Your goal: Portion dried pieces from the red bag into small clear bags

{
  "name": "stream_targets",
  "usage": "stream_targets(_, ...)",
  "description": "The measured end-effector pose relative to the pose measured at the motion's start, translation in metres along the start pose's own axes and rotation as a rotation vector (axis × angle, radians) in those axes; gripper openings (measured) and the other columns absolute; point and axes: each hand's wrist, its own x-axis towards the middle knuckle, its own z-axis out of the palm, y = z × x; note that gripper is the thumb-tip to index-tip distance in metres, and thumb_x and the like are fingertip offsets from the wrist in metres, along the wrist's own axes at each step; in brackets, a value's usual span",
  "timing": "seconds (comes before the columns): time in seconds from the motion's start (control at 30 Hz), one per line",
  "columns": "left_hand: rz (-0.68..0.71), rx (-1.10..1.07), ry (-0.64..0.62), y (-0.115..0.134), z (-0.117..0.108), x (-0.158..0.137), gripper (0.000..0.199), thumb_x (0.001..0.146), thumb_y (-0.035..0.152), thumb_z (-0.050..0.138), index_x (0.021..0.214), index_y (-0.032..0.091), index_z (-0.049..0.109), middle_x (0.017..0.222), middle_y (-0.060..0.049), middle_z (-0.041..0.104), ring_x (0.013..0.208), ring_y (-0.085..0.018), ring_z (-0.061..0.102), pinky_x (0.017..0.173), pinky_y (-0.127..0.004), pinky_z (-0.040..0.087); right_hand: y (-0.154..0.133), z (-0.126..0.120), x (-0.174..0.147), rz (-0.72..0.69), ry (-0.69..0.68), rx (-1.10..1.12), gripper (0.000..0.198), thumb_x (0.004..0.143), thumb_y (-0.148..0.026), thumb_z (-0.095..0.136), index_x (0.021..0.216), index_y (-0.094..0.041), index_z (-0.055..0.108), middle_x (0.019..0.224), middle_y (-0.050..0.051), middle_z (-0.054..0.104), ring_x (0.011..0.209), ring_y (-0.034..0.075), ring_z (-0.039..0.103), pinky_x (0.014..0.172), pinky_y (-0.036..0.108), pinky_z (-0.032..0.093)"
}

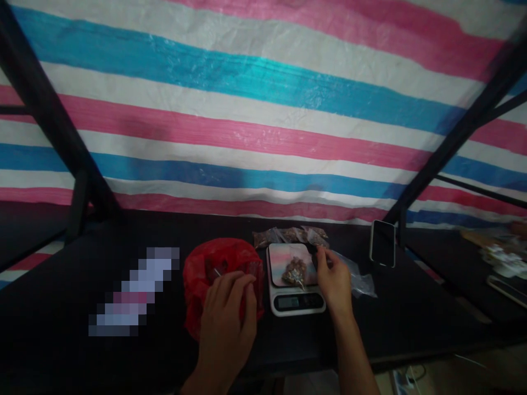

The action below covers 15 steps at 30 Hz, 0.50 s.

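Observation:
A white digital kitchen scale (298, 314) with a reflective plate and a lit display stands in front of me. On its plate lies a small clear bag of brown pieces (294, 271). My right hand (334, 277) is at the scale's right edge, thumb and forefinger pinched on something dark that I cannot make out. To the left is a crumpled red plastic bag (195, 263), its mouth open, with dark contents and a thin pale object (218, 271) inside. My left hand (228, 307) lies over its right side with bent fingers; what they grip is hidden.
Several small filled clear bags (290, 236) lie behind the scale. Flat clear plastic bags (360, 281) are right of my right hand. A phone (382, 244) rests near the right frame post. Striped sheeting (255, 131) rises behind the black table (156, 351). A blurred-out patch lies left.

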Motion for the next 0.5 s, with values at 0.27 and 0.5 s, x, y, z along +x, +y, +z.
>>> stream_targets(0.27, 0.208, -0.019, 0.082, -0.004, -0.023, -0.014, 0.023, 0.096, 0.006, 0.056, 0.111, 0.022, 0.065, 0.108, -0.008, 0.065, 0.102, -0.023, 0.063, 0.092, -0.039, 0.051, 0.009, -0.010, 0.016, 0.005, -0.046, 0.067, 0.056, 0.086, -0.062, 0.060, 0.098, -0.014, 0.085, 0.096, 0.017, 0.084, 0.089, 0.034, 0.077, 0.085, 0.046, 0.059)
stream_targets(0.5, 0.271, -0.046, 0.082, -0.009, -0.035, -0.027, 0.029, 0.088, 0.002, 0.060, 0.104, 0.024, 0.070, 0.099, -0.006, 0.069, 0.094, -0.022, 0.067, 0.084, -0.035, 0.057, 0.001, 0.000, 0.018, -0.037, -0.123, 0.131, 0.055, 0.088, -0.064, 0.061, 0.100, -0.015, 0.082, 0.100, 0.016, 0.084, 0.094, 0.031, 0.076, 0.089, 0.043, 0.057)
